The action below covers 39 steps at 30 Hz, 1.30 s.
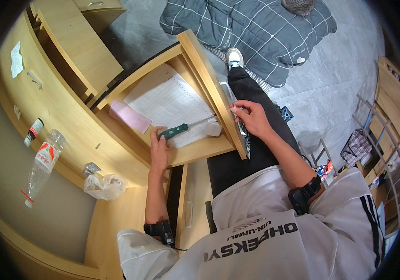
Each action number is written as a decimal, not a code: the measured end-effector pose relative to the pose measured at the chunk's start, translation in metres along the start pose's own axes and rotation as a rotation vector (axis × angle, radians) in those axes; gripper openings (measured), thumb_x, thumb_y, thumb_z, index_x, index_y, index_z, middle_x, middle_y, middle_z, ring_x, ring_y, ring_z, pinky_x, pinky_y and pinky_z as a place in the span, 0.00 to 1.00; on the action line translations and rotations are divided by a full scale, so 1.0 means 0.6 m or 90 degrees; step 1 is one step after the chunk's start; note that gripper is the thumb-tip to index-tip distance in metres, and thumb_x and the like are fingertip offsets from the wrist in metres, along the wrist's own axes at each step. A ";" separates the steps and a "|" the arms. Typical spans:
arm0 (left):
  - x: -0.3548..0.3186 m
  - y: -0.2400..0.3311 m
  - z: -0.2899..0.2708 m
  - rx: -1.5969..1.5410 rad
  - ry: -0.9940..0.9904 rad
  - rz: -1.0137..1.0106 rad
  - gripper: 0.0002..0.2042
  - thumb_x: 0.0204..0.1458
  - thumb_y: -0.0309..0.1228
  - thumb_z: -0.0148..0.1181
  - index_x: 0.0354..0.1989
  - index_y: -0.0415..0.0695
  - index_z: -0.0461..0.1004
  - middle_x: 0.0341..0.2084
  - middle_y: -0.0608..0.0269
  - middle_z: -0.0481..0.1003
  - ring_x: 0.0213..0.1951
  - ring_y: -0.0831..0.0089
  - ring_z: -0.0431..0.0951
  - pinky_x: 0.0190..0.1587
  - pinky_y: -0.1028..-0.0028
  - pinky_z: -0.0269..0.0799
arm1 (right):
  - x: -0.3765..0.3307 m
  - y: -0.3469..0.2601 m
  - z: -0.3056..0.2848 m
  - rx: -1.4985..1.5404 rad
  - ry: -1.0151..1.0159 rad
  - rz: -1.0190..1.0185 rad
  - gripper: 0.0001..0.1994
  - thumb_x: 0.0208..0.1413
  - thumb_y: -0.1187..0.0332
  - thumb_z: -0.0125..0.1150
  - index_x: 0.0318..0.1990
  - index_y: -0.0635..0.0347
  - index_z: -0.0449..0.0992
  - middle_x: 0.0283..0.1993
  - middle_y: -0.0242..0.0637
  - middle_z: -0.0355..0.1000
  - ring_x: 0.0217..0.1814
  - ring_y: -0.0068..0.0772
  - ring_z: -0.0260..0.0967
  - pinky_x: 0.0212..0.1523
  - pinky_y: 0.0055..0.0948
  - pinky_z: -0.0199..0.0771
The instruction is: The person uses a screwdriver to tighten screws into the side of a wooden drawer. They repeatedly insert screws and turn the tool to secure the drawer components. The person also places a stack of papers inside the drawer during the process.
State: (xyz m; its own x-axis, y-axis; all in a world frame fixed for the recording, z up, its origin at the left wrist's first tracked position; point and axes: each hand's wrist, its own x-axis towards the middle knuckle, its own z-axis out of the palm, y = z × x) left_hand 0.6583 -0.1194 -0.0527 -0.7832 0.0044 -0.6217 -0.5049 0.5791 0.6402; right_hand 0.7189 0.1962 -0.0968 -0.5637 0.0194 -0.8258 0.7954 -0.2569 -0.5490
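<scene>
Inside the drawer [195, 149], the left hand [159, 151] grasps the green-handled screwdriver [174, 131].

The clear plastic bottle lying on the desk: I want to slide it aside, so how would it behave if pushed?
The plastic bottle lies on its side on the desk, so it would probably roll rather than slide. It looks empty and thin-walled, so likely very light and easily dented. Neither the left hand nor the right hand is near it.
</scene>
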 end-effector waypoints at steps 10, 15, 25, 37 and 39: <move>0.020 -0.028 -0.026 0.111 -0.084 -0.127 0.16 0.67 0.43 0.40 0.46 0.43 0.68 0.19 0.72 0.64 0.19 0.80 0.61 0.24 0.79 0.61 | 0.006 0.001 -0.004 0.004 -0.022 -0.041 0.10 0.59 0.71 0.60 0.45 0.67 0.77 0.36 0.31 0.76 0.27 0.16 0.69 0.31 0.18 0.71; 0.014 -0.020 -0.002 -0.115 0.017 -0.030 0.16 0.66 0.44 0.41 0.44 0.44 0.68 0.16 0.73 0.62 0.19 0.81 0.62 0.24 0.79 0.61 | 0.005 0.000 -0.004 -0.001 -0.019 -0.036 0.09 0.59 0.72 0.60 0.45 0.67 0.76 0.35 0.30 0.75 0.27 0.16 0.69 0.31 0.18 0.71; 0.024 0.015 -0.020 0.072 -0.077 -0.076 0.15 0.66 0.39 0.40 0.36 0.42 0.70 0.21 0.69 0.62 0.26 0.79 0.61 0.29 0.75 0.60 | 0.002 0.009 0.000 -0.072 0.003 -0.100 0.07 0.60 0.74 0.57 0.43 0.67 0.75 0.35 0.31 0.73 0.27 0.16 0.67 0.31 0.18 0.70; 0.032 -0.013 -0.026 0.142 -0.078 -0.126 0.16 0.67 0.39 0.36 0.36 0.44 0.70 0.20 0.72 0.60 0.20 0.81 0.58 0.25 0.77 0.56 | 0.000 0.005 0.004 -0.037 0.004 -0.067 0.07 0.60 0.75 0.56 0.44 0.68 0.75 0.34 0.31 0.74 0.28 0.15 0.67 0.31 0.18 0.70; 0.026 -0.006 -0.019 0.135 -0.089 -0.025 0.17 0.67 0.40 0.37 0.36 0.43 0.70 0.20 0.72 0.60 0.20 0.81 0.58 0.25 0.78 0.56 | 0.000 0.010 0.006 -0.030 0.025 -0.085 0.08 0.59 0.73 0.58 0.44 0.67 0.76 0.36 0.33 0.76 0.26 0.16 0.68 0.31 0.19 0.70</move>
State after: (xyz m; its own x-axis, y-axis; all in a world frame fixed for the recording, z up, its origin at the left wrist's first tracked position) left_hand 0.6436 -0.1304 -0.0595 -0.6986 0.0829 -0.7107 -0.4356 0.7387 0.5144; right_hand 0.7226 0.1913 -0.0996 -0.6568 0.0887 -0.7488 0.7238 -0.2042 -0.6591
